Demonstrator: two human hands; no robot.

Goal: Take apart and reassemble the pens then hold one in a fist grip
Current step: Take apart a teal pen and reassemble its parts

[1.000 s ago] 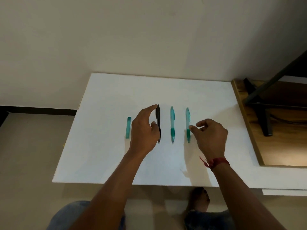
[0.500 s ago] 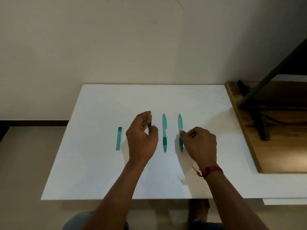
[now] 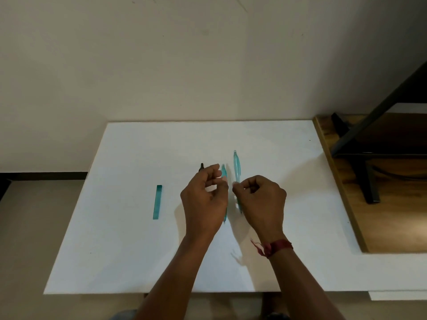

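Right now the right teal pen (image 3: 236, 167) is pinched near its middle by the curled fingertips of the right hand (image 3: 261, 204), a tight grip, with the pen pointing away from the person over the white counter (image 3: 115, 227). Just beside it, the second teal pen (image 3: 223, 175) is partly hidden by the left hand (image 3: 204, 204). That hand's fingers are loosely curled, and whether its grip has hold of anything cannot be told. The black pen (image 3: 202, 167) shows only a tip beyond its knuckles. Well to the left lies a teal strip (image 3: 157, 202). A red thread band (image 3: 277, 247) circles the right wrist.
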